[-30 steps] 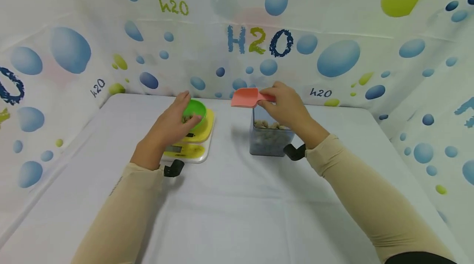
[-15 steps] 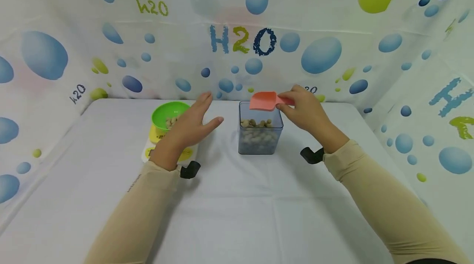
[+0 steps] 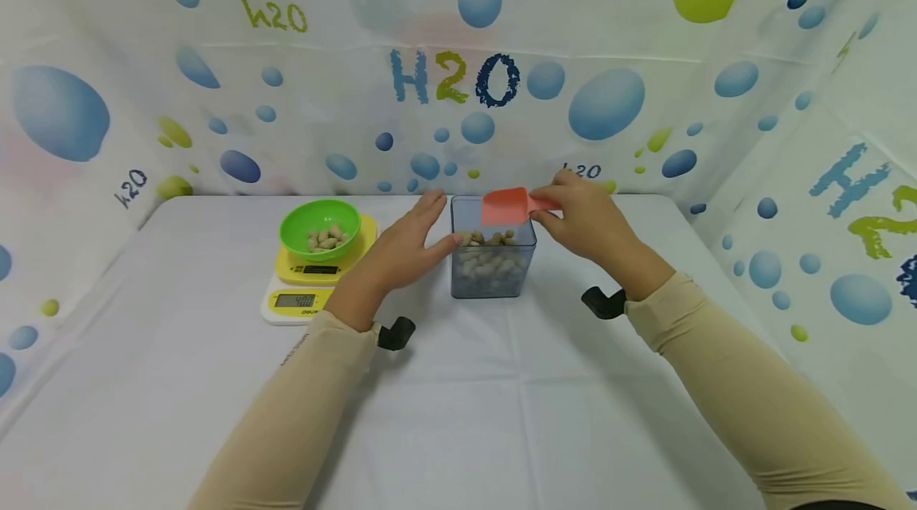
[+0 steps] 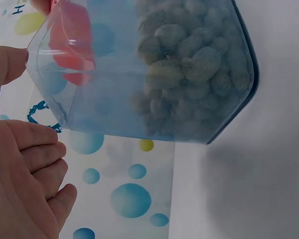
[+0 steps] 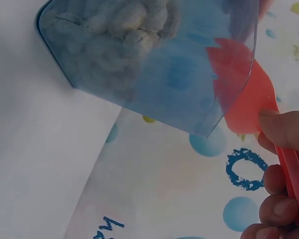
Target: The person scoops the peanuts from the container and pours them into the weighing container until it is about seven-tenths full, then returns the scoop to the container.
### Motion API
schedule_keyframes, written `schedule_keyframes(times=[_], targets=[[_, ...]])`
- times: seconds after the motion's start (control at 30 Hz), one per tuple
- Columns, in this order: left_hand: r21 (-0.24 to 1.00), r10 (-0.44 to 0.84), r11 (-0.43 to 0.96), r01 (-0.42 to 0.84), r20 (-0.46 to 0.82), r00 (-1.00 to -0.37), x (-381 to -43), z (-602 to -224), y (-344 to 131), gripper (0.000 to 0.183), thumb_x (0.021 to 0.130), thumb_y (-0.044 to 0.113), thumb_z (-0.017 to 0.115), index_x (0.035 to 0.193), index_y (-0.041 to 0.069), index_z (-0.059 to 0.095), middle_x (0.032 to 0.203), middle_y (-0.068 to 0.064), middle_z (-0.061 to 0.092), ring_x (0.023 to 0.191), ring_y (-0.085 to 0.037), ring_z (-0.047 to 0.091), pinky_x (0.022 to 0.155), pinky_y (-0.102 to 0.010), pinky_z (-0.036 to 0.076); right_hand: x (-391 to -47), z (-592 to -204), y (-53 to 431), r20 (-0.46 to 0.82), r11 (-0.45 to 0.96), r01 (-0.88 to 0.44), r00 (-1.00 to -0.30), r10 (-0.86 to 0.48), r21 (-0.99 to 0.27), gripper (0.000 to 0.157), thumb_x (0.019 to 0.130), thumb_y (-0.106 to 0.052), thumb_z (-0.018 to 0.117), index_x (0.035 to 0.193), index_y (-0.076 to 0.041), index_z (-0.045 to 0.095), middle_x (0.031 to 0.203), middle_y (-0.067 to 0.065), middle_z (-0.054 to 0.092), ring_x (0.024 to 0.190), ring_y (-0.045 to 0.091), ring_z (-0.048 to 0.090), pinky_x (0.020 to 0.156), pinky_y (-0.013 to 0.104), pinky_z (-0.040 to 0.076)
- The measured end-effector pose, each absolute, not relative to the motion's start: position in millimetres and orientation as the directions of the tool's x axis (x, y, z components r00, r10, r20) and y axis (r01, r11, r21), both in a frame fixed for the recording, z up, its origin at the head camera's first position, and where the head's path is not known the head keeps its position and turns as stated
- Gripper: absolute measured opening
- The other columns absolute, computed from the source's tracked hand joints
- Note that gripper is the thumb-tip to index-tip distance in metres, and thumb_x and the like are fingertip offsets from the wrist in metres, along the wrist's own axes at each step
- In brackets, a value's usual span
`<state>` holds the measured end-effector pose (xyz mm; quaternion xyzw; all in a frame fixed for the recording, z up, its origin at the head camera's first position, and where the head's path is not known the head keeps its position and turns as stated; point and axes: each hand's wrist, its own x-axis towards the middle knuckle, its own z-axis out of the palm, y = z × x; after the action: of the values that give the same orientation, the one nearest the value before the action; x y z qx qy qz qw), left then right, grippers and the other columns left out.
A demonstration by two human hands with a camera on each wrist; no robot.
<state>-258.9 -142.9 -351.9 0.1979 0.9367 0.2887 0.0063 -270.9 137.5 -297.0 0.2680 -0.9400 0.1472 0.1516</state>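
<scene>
A clear bluish container [image 3: 491, 275] part-filled with peanuts [image 4: 194, 64] stands on the table. By its handle my right hand [image 3: 589, 222] grips a pink scoop [image 3: 505, 206], held over the container's top; no peanuts show in it. My left hand [image 3: 401, 247] is at the container's left side with fingers extended and thumb apart; in the left wrist view the thumb is at the rim, and I cannot tell whether it touches. To the left, a green bowl [image 3: 299, 233] with some peanuts sits on a yellow and white kitchen scale [image 3: 315, 299], its display lit.
A white cloth covers the table [image 3: 458, 414]. Behind it hangs a white curtain [image 3: 322, 104] printed with blue and green drops and H2O lettering. The scale's lower right corner lies behind my left forearm.
My left hand has moved right, from beside the green bowl to the container's left side, uncovering the bowl and scale display. The scoop stays over the container in my right hand. The view has turned right.
</scene>
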Motion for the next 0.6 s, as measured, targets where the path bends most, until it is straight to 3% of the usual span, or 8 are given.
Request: schedule_keyframes(times=[0.4,0.6], targets=[[0.541,0.384,0.755,0.37,0.092,-0.919,-259,-353,-136,0.081,0.097,0.064,0.039,0.159,0.017,0.017,0.167,0.003,0.009,0.153,-0.017,0.011,0.122,-0.045,0.021,-277,-307,122,0.365,0.773,-0.634,-0.716,-0.595,0.019,0.025,0.087,-0.015,0.075,0.112,-0.011,0.076,0.082,0.005,0.055,0.073,0.02,0.05,0.059,0.028,0.045],[0.564,0.377,0.746,0.353,0.078,-0.923,-258,-352,-135,0.079,0.097,0.058,0.046,0.159,0.019,0.017,0.167,0.004,0.009,0.153,-0.019,0.012,0.121,-0.049,0.023,-281,-309,112,0.351,0.729,-0.68,-0.665,-0.659,0.082,0.019,0.087,-0.008,0.073,0.106,-0.012,0.078,0.082,0.006,0.056,0.071,0.022,0.053,0.06,0.029,0.049]])
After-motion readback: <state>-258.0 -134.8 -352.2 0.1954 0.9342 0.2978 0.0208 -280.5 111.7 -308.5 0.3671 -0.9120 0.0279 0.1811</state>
